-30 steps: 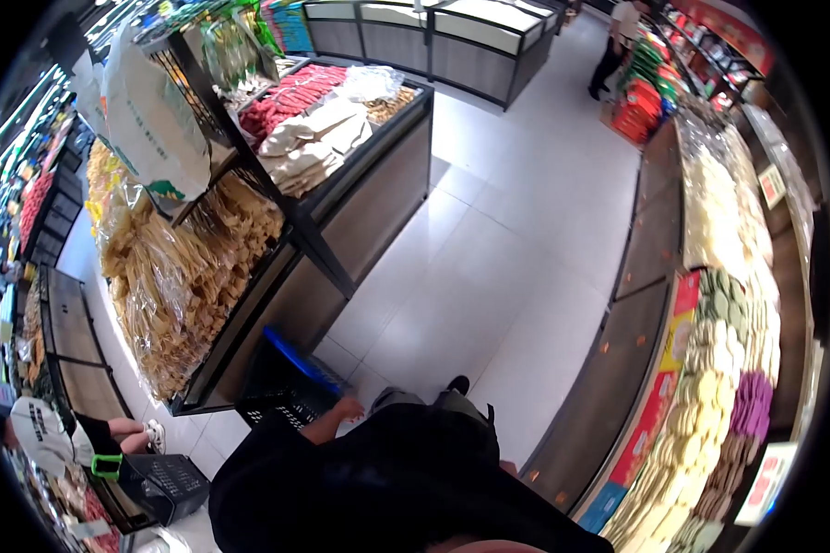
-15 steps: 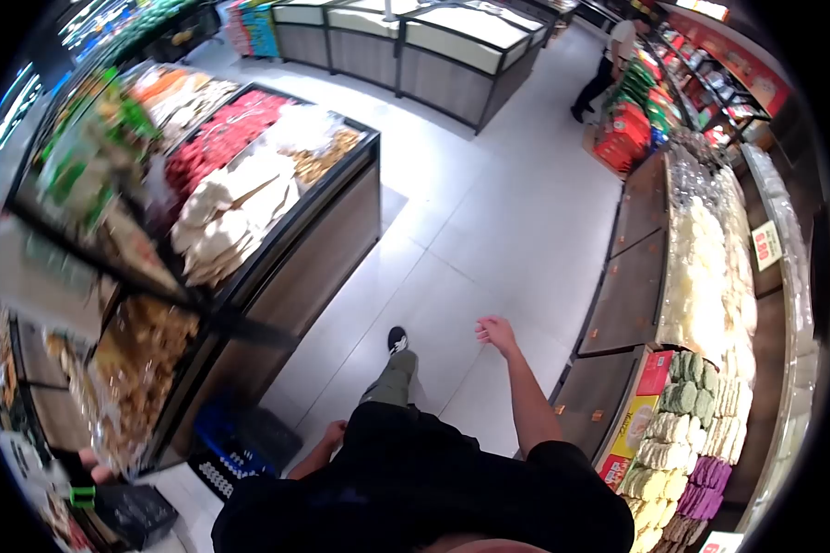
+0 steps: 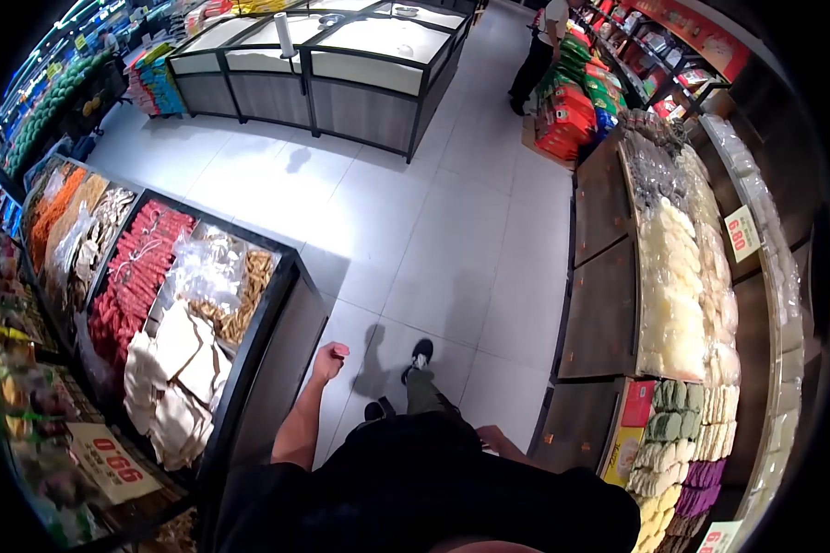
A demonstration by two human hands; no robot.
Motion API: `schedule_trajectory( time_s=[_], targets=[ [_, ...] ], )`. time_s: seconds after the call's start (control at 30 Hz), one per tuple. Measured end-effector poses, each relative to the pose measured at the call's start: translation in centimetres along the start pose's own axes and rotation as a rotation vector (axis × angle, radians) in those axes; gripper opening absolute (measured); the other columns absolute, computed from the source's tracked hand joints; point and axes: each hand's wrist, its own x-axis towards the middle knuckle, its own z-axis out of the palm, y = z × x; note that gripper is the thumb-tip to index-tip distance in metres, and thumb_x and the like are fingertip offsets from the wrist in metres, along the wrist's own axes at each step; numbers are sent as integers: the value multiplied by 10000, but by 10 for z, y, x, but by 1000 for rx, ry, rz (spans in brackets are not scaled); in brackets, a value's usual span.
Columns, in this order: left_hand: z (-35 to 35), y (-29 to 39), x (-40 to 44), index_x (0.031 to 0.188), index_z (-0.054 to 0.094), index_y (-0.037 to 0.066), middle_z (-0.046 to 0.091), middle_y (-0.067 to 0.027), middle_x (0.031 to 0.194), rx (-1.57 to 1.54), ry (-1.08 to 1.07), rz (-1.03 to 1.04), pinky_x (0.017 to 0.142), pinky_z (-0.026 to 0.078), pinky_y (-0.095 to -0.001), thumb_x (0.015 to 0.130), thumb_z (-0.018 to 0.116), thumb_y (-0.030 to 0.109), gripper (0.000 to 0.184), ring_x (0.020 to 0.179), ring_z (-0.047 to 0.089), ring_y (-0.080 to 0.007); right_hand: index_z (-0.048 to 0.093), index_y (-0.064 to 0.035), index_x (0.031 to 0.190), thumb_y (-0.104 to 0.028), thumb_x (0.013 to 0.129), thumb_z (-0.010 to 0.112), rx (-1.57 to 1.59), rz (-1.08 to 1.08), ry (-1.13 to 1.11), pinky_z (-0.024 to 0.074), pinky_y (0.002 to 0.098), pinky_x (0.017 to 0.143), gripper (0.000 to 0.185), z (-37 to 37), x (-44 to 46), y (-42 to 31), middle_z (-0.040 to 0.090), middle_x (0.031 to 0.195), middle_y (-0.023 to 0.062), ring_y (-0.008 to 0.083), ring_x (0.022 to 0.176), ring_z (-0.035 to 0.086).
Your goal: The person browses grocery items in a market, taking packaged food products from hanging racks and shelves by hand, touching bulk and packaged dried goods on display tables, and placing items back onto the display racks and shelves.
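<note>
My left hand [image 3: 330, 360] swings forward over the floor tiles, its fingers curled into a loose fist with nothing visible in it. It is nearest the dark-edged corner of a dry-goods bin [image 3: 290, 263], apart from it. In that bin lie white dried sheets [image 3: 180, 378], red sausage-like sticks [image 3: 148, 249] and brown dried strips [image 3: 258, 281]. My right hand [image 3: 494, 438] hangs low beside my right hip, close to my dark clothing. Its fingers are partly hidden, and I see nothing held in it. My shoe [image 3: 420, 353] is stepping ahead.
To the right runs a shelf of packaged noodles [image 3: 669, 286] with a price card [image 3: 742, 232]. Ahead stand white-topped bins [image 3: 369, 69]. A person [image 3: 538, 55] stands by red bags [image 3: 563, 124]. Another price card [image 3: 111, 465] is at lower left. A tiled aisle [image 3: 415, 240] runs between.
I have walked forward along the aisle, so the bins ahead are closer. My left arm has swung forward and my right arm back. A hanging bag at left has passed from view.
</note>
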Motion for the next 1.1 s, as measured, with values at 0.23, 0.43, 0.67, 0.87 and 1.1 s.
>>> schedule_trajectory(
  time_s=[0.23, 0.43, 0.67, 0.87, 1.1],
  targets=[
    [-9, 3, 107, 884, 614, -27, 643, -102, 875, -12, -37, -140, 713, 535, -292, 612, 384, -202, 397, 833, 632, -187, 640, -29, 962, -171, 843, 573, -11, -63, -90, 531, 379, 711, 197, -38, 91, -160, 630, 872, 109, 223, 766, 618],
    [6, 18, 86, 928, 646, -25, 683, -129, 809, 152, 313, -577, 568, 510, -288, 760, 601, -15, 174, 641, 633, -174, 631, -28, 979, -234, 844, 579, -340, -337, -217, 539, 320, 568, 251, -56, 177, -444, 648, 811, 94, 198, 681, 654],
    [29, 22, 132, 1013, 635, -20, 672, -83, 828, -148, 386, -663, 609, 514, -284, 772, 611, 27, 247, 699, 617, -145, 629, -19, 928, -179, 879, 559, -348, -690, -192, 522, 278, 534, 182, -7, 163, -792, 641, 764, 74, 151, 614, 624],
    [0, 7, 236, 1027, 631, -15, 671, -82, 842, -252, 410, -642, 610, 515, -286, 779, 607, 43, 256, 702, 618, -145, 622, -19, 987, -194, 899, 528, -518, -723, -371, 527, 274, 561, 217, 60, 185, -918, 652, 789, 85, 148, 644, 630],
    [-104, 30, 348, 1044, 626, -8, 671, -80, 858, -377, 460, -636, 612, 515, -288, 787, 603, 61, 267, 706, 619, -146, 644, -33, 975, -214, 868, 555, -767, -332, -296, 534, 327, 596, 229, 107, 192, -949, 654, 826, 88, 205, 720, 654]
  ],
)
